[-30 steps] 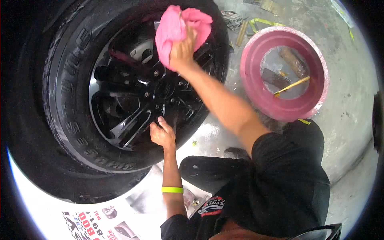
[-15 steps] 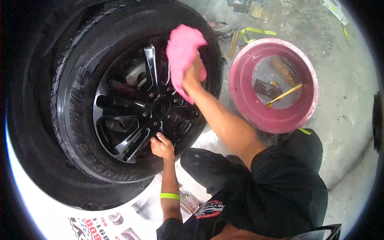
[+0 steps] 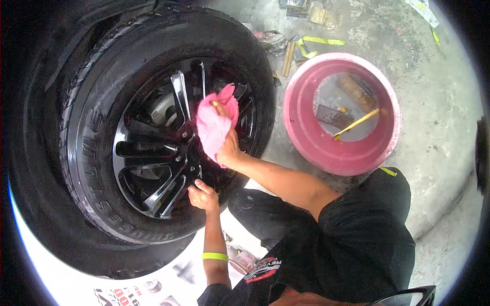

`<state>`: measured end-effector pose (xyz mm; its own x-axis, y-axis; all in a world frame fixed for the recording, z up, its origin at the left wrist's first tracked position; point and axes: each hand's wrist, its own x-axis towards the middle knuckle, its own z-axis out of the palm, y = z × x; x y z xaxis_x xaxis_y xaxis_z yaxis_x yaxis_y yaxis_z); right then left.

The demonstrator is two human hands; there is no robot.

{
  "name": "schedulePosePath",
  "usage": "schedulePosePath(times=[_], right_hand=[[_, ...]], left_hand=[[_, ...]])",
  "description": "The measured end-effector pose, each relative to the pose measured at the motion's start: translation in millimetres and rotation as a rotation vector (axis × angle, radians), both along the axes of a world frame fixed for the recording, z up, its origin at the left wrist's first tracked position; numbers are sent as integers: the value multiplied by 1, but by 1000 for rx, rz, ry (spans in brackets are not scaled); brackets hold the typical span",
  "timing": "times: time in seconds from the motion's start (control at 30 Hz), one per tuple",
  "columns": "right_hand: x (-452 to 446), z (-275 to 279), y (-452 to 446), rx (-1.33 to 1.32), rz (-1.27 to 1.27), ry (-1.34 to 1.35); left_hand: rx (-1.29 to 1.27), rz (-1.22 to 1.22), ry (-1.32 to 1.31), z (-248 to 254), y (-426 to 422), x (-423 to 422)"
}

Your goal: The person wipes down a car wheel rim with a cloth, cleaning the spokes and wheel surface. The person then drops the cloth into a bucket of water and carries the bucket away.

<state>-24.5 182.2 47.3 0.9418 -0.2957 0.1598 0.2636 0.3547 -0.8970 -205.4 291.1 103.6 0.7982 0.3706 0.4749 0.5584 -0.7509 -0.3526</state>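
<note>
A large black tire (image 3: 97,168) with raised lettering surrounds a glossy black wheel with silver-edged spokes (image 3: 166,196). My right hand (image 3: 227,145) is wrapped in and closed on a pink cloth (image 3: 210,127), which lies against the wheel right of its hub and partly hides the spokes there. Lower down, my left hand (image 3: 204,196) has its fingers curled round a spoke at the wheel's lower right, the thumb pointing up. The ends of those fingers are hidden behind the spoke. A yellow-green band circles my left wrist.
On the floor at right stands a pink basin (image 3: 291,109) with water, a yellow-handled brush (image 3: 360,122), a dark block (image 3: 334,116) and a brown roll (image 3: 357,93). Behind it lie a yellow-green strap (image 3: 324,40), a wooden stick (image 3: 288,58) and scraps. My knees are close to the wheel.
My right hand has brought the pink cloth down from the top of the wheel toward the hub. My left hand stays at the lower spokes. The view has shifted slightly.
</note>
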Motion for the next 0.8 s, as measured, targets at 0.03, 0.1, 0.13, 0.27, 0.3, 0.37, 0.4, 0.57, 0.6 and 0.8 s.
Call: schedulePosePath(times=[0.03,0.1,0.13,0.27,0.3,0.37,0.4,0.57,0.6,0.8], right_hand=[[14,3,2,-99,-96,-83],[51,22,17,92,-198,104],[69,-10,64,220,-100,230],[100,-5,8,-35,-216,116],[91,-15,-2,-281,-187,45],[92,-12,-30,-288,-158,-86],[87,-3,-41,-289,-27,-38],[51,10,-34,-36,173,109],[41,5,-26,238,211,177],[-22,12,1,295,125,220]], left_hand=[[-6,-4,0,0,1,1],[-2,39,7,-1,0,-1],[-15,48,16,-1,0,-3],[47,-58,-29,-2,2,1],[48,-59,-26,1,2,1],[35,-79,-28,0,0,1],[30,-70,-32,-1,1,1],[-27,25,-22,3,-8,4],[-36,16,-36,3,-7,6],[-11,30,-17,1,-4,4]])
